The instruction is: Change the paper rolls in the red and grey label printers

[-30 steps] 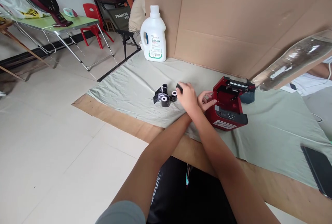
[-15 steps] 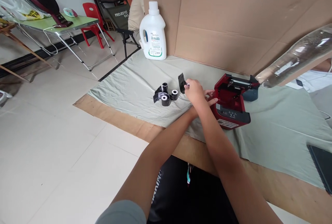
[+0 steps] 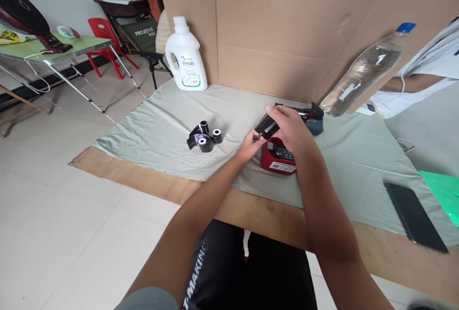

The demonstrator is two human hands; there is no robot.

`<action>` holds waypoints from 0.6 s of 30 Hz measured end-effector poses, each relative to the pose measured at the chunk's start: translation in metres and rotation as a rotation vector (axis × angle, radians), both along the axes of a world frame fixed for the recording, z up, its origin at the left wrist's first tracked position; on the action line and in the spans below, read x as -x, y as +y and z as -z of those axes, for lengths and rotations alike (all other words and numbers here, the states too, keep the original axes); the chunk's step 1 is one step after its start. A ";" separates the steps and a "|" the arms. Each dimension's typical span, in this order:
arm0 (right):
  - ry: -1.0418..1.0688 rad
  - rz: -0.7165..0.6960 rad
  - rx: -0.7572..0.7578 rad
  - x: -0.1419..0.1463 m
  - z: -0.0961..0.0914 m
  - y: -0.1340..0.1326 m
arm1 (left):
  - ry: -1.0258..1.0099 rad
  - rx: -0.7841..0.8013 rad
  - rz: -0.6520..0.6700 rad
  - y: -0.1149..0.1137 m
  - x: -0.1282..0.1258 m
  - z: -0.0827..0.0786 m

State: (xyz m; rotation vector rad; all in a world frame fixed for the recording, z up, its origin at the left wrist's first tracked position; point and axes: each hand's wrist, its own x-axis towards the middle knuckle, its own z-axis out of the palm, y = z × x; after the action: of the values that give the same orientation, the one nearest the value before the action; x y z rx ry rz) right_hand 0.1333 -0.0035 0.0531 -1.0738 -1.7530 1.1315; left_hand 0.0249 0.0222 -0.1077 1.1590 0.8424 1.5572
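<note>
Black film strip (image 3: 267,127): we see it between the two hands, raised above the surface, to the upper left of the printer's front panel. Its face is glossy. We cannot tell whether a roll core lies behind the fingers.
Left hand (image 3: 252,143): fingers pinching the near, lower end of the strip.
Right hand (image 3: 293,126): fingers and thumb closed on the strip's far, right-hand end; this hand covers part of the printer.
Red printer (image 3: 278,159): standing on the surface below the right hand, lid (image 3: 312,111) raised, white label (image 3: 283,167) on its front. We cannot see its compartment.
Black rolls (image 3: 204,145): three, grouped on the surface to the left of the hands, white cores visible; a loose tail of film lies at the left of the group.
Surface (image 3: 236,102): covered by a grey-green cloth, with bare wood along the near edge.
Detergent bottle (image 3: 188,63): white, upright at the far left, just before the cardboard panel (image 3: 265,27).
Clear bottle (image 3: 369,73): blue cap, at the far right of the panel; we see it tilted.
Smartphone (image 3: 414,214): lying at the near right, screen dark, well apart from the printer.
</note>
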 end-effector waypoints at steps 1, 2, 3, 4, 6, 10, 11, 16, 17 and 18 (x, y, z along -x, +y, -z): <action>0.037 -0.021 0.049 -0.006 -0.002 0.001 | -0.008 0.006 0.005 -0.002 0.000 -0.001; 0.072 -0.033 0.102 -0.011 -0.003 0.003 | -0.011 0.012 0.013 -0.003 0.000 -0.003; 0.099 -0.033 0.148 -0.015 -0.005 0.005 | -0.009 0.020 0.017 -0.005 0.001 -0.004; 0.114 -0.033 0.174 -0.017 -0.007 0.007 | -0.003 0.029 0.018 -0.006 0.001 -0.006; 0.163 -0.033 0.213 -0.022 -0.010 0.010 | 0.021 0.038 0.022 -0.008 0.002 -0.008; 0.250 -0.128 0.246 -0.036 -0.013 0.013 | 0.048 0.015 0.050 -0.010 0.004 -0.010; 0.232 -0.149 0.240 -0.041 -0.015 0.012 | 0.049 0.009 0.057 -0.011 0.004 -0.010; -0.101 -0.154 0.124 -0.066 -0.024 0.008 | 0.089 -0.030 0.038 -0.013 0.006 -0.012; -0.146 -0.172 0.091 -0.069 -0.025 0.008 | 0.114 -0.041 0.024 -0.014 0.006 -0.012; -0.168 -0.193 0.062 -0.072 -0.025 0.009 | 0.145 -0.054 0.005 -0.015 0.007 -0.012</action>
State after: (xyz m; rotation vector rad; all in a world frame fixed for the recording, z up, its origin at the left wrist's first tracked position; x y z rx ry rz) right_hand 0.2050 0.0051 0.0785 -1.0815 -1.9998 1.2501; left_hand 0.0181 0.0076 -0.0957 1.3253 0.8962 1.5137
